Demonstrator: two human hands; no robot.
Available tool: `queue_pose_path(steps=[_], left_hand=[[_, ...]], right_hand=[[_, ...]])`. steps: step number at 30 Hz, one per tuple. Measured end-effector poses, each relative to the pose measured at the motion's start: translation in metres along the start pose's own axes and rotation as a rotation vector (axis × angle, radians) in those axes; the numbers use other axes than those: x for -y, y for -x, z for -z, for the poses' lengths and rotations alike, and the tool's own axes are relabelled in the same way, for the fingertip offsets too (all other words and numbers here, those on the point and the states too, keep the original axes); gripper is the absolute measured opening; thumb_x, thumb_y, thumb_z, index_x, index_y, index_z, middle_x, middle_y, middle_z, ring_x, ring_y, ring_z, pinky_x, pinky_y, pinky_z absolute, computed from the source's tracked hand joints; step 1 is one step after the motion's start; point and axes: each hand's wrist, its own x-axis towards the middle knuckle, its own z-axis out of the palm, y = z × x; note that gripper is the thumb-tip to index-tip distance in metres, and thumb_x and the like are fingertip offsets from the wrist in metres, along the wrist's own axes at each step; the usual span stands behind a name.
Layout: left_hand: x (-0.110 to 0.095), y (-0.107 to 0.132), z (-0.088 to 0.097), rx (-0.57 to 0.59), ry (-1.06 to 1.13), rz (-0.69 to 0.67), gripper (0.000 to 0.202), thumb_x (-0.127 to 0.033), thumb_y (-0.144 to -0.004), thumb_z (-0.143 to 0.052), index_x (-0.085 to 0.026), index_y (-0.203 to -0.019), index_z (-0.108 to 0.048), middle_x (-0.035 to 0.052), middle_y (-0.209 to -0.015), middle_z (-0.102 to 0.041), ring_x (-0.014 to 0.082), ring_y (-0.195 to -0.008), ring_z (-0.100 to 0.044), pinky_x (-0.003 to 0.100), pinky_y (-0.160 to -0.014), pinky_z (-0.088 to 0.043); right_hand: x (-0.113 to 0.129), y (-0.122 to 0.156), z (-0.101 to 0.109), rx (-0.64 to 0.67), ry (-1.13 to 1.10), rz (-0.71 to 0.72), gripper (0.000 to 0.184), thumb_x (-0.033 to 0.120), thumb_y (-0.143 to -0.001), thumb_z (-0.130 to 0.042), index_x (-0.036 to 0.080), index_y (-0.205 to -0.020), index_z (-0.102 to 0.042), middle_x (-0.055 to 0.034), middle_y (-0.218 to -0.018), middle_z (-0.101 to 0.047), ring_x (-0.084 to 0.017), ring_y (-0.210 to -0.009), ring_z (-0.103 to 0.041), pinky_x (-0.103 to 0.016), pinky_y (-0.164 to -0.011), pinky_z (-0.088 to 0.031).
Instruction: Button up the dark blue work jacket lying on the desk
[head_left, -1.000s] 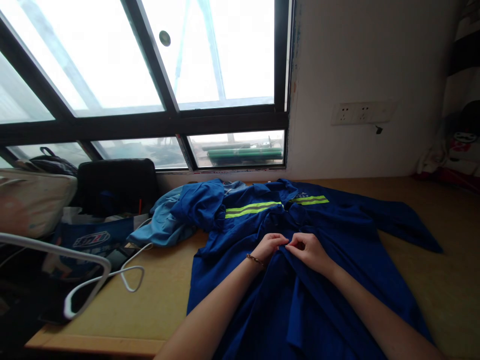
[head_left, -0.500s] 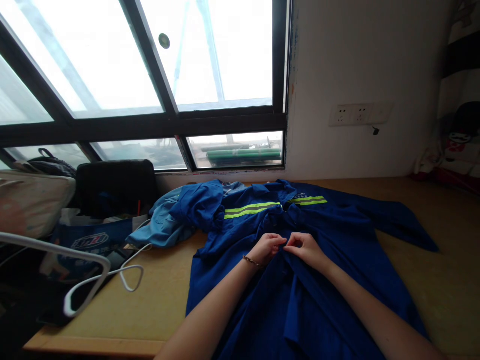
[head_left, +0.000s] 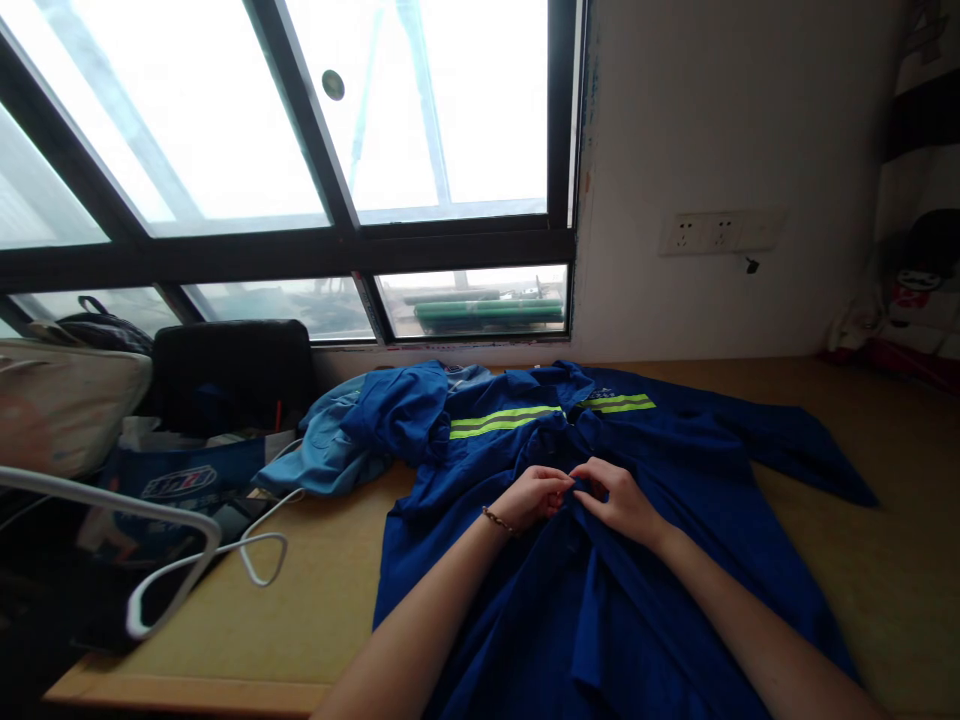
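A dark blue work jacket (head_left: 675, 520) with yellow-green reflective stripes lies spread on the wooden table, its collar toward the window. Over the middle of its front, my left hand (head_left: 536, 495) pinches the fabric near the front edge. Right beside it, my right hand (head_left: 616, 502) has its thumb and forefinger bent on the same edge, with the fingertips of both hands almost touching. Any button or fastener between the fingertips is too small to make out. One jacket sleeve (head_left: 810, 450) stretches out to the right; the other is bunched at the left.
Light blue clothing (head_left: 322, 450) lies beside the jacket at the left. A white tube or cable (head_left: 206, 560) curves over the table's left side. Bags (head_left: 180, 490) and a black case (head_left: 232, 370) stand at the left below the window. A socket panel (head_left: 720, 232) is on the wall.
My right hand's fingers have shifted slightly up, and the thumb and forefinger are a little farther apart. My left hand stays at nearly the same spot on the jacket's edge.
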Motion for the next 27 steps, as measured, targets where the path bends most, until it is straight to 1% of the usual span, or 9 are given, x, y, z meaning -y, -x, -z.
queue_pose_path(steps=[3, 5, 7, 10, 13, 17, 22, 24, 27], left_hand=[[-0.005, 0.004, 0.004, 0.073, -0.223, -0.020, 0.041, -0.047, -0.066, -0.058, -0.012, -0.088, -0.058, -0.0021, -0.056, -0.051, 0.0073, -0.045, -0.047, 0.020, -0.043, -0.037], [-0.010, 0.008, 0.005, 0.034, -0.453, -0.157, 0.048, -0.052, -0.067, -0.055, -0.014, -0.096, -0.057, 0.0021, -0.065, -0.056, 0.0120, -0.054, -0.053, 0.026, -0.052, -0.043], [-0.014, 0.011, 0.004, -0.115, -0.750, -0.412, 0.057, -0.054, -0.060, -0.061, -0.017, -0.103, -0.056, 0.0089, -0.088, -0.059, 0.0204, -0.080, -0.056, 0.035, -0.072, -0.045], [-0.015, 0.012, 0.004, -0.443, -1.198, -0.682, 0.085, -0.055, -0.046, -0.070, -0.024, -0.120, -0.044, 0.0131, -0.126, -0.039, 0.0337, -0.116, -0.031, 0.049, -0.096, -0.022], [-0.008, 0.008, 0.013, -0.738, -1.463, -0.571, 0.106, -0.059, -0.041, -0.070, -0.023, -0.131, -0.027, 0.0172, -0.134, -0.025, 0.0409, -0.122, -0.016, 0.057, -0.095, -0.011], [0.000, -0.003, 0.032, -0.917, -1.518, -0.245, 0.100, -0.064, -0.052, -0.060, -0.010, -0.130, -0.027, 0.0233, -0.118, -0.042, 0.0358, -0.107, -0.041, 0.044, -0.086, -0.033], [-0.001, -0.006, 0.044, -0.877, -1.507, -0.049, 0.048, -0.048, -0.074, -0.049, -0.008, -0.100, -0.052, 0.0147, -0.086, -0.058, 0.0247, -0.080, -0.057, 0.030, -0.067, -0.041], [-0.002, -0.005, 0.045, -0.838, -1.493, -0.080, 0.029, -0.037, -0.076, -0.048, -0.011, -0.089, -0.054, 0.0113, -0.078, -0.060, 0.0230, -0.074, -0.058, 0.029, -0.064, -0.041], [-0.005, -0.003, 0.040, -0.808, -1.335, -0.249, 0.016, -0.027, -0.076, -0.046, -0.013, -0.077, -0.055, 0.0080, -0.071, -0.060, 0.0202, -0.068, -0.058, 0.028, -0.061, -0.040]], right_hand=[[-0.001, -0.002, 0.002, -0.095, 0.023, -0.002, 0.010, 0.020, -0.076, -0.048, 0.019, -0.080, -0.056, -0.0012, -0.076, -0.054, -0.012, -0.065, -0.051, -0.024, -0.058, -0.041], [-0.006, -0.003, 0.005, -0.214, 0.069, -0.022, 0.011, 0.019, -0.078, -0.045, 0.019, -0.076, -0.056, -0.0020, -0.075, -0.053, -0.014, -0.071, -0.052, -0.025, -0.063, -0.042], [-0.019, -0.005, 0.009, -0.342, 0.146, -0.068, 0.012, 0.021, -0.079, -0.044, 0.019, -0.076, -0.055, -0.0030, -0.076, -0.053, -0.015, -0.074, -0.052, -0.028, -0.069, -0.041], [-0.046, -0.005, 0.014, -0.466, 0.339, -0.163, 0.016, 0.030, -0.077, -0.050, 0.018, -0.085, -0.057, -0.0070, -0.087, -0.055, -0.021, -0.086, -0.051, -0.034, -0.077, -0.039], [-0.073, -0.003, 0.015, -0.438, 0.509, -0.247, 0.048, 0.045, -0.070, -0.057, 0.018, -0.109, -0.051, -0.0123, -0.110, -0.050, -0.029, -0.103, -0.043, -0.042, -0.084, -0.035], [-0.087, -0.001, 0.010, -0.239, 0.505, -0.360, 0.071, 0.056, -0.073, -0.047, 0.014, -0.128, -0.032, -0.0143, -0.116, -0.049, -0.030, -0.106, -0.043, -0.041, -0.084, -0.036], [-0.072, -0.003, 0.009, -0.077, 0.420, -0.415, 0.070, 0.059, -0.075, -0.042, 0.010, -0.126, -0.035, -0.0167, -0.113, -0.053, -0.029, -0.103, -0.049, -0.035, -0.081, -0.039], [-0.062, -0.003, 0.008, -0.012, 0.372, -0.409, 0.065, 0.060, -0.074, -0.040, 0.012, -0.119, -0.044, -0.0158, -0.106, -0.057, -0.029, -0.100, -0.052, -0.035, -0.079, -0.041], [-0.046, -0.004, 0.001, 0.032, 0.276, -0.364, 0.061, 0.061, -0.070, -0.046, 0.016, -0.109, -0.052, -0.0128, -0.099, -0.060, -0.027, -0.096, -0.054, -0.036, -0.080, -0.041]])
